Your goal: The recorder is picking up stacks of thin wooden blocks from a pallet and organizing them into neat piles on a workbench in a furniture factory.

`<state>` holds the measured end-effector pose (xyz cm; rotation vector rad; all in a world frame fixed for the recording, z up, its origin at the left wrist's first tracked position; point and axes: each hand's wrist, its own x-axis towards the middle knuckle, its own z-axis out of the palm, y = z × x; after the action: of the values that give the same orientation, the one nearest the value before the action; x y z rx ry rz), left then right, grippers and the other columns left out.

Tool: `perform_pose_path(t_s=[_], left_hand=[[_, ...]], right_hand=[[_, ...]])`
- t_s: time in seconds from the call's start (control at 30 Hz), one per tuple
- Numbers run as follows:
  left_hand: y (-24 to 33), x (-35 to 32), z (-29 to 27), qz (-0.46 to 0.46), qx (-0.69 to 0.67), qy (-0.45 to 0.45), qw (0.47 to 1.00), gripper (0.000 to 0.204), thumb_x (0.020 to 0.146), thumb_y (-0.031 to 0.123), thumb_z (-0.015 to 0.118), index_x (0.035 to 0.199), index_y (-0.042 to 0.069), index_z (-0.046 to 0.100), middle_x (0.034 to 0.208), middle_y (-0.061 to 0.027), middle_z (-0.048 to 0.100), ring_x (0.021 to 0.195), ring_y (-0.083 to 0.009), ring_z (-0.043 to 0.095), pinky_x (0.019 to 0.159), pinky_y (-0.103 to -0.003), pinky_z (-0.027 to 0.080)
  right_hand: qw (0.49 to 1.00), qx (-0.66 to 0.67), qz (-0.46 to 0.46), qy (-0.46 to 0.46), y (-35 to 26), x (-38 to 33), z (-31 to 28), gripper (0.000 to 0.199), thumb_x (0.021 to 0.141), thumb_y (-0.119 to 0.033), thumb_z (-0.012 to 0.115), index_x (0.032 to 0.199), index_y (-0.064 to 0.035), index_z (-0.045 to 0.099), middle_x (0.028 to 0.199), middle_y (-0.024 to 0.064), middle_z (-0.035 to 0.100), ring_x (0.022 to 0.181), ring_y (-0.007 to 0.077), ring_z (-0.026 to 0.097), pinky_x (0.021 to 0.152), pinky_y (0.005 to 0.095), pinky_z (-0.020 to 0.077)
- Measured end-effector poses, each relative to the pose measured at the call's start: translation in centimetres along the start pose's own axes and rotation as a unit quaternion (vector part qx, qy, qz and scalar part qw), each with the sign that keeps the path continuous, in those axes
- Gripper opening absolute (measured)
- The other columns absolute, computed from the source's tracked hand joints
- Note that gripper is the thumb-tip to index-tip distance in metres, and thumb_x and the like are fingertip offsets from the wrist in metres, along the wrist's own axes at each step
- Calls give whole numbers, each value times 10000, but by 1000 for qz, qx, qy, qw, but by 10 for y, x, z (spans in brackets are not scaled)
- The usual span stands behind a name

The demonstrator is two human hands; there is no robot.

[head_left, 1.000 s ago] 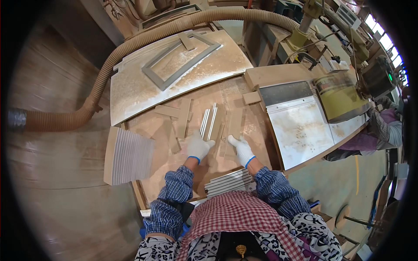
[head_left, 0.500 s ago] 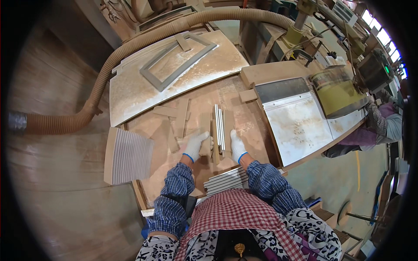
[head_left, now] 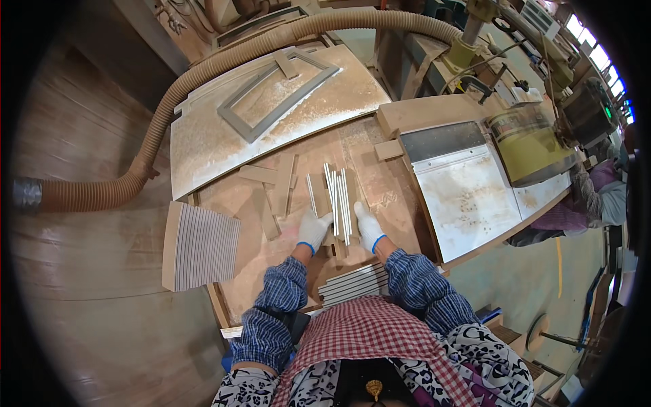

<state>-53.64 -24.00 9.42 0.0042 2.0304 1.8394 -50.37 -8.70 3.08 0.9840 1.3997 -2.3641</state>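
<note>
Between my two white-gloved hands stands a loose bundle of narrow wooden strips (head_left: 340,203), some with white edges facing up. My left hand (head_left: 314,228) is closed around strips on the bundle's left side, its thumb toward the middle. Along the right side of the bundle, my right hand (head_left: 369,229) grips the outer strips, its fingers partly hidden behind them. The strips fan slightly apart at the far end. A few loose brown strips (head_left: 285,184) lie crossed on the workbench (head_left: 380,197) to the left.
A stack of grooved strips (head_left: 205,245) sits at the bench's left edge; another strip stack (head_left: 354,283) lies near my apron. Behind are a grey frame (head_left: 252,129) on a dusty board and a ribbed hose (head_left: 169,102). A yellow-green machine (head_left: 529,146) stands right, with a person (head_left: 600,197) beyond.
My left hand has moved right, closer to the bundle, and its strips have turned so that white edges show. The right hand stays nearly in place.
</note>
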Motion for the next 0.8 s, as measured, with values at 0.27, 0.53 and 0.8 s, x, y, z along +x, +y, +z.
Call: perform_pose_path(t_s=[0.27,0.53,0.8], left_hand=[[-8,8,-1,22,42,19,999,338,773,56,689,1094,-33,635,980,-100,693,853,-177,646,771,-298,509],[-2,7,0,-2,-50,-23,999,336,765,77,716,1070,-40,638,983,-104,693,847,-189,651,751,-313,518],[-11,0,-3,13,-20,22,999,375,779,76,713,1122,-37,608,992,-98,685,867,-184,645,784,-307,515]], right_hand=[[801,-513,-271,147,-39,-18,12,426,930,-420,457,1137,-90,628,1056,246,636,1030,407,595,891,469,462],[792,-567,-202,101,-51,-36,29,902,725,-654,633,1302,8,428,1189,317,537,1066,432,584,907,467,469],[822,-539,-165,85,-56,-19,25,647,772,-499,659,1210,-36,545,1056,228,652,991,363,634,870,431,483]])
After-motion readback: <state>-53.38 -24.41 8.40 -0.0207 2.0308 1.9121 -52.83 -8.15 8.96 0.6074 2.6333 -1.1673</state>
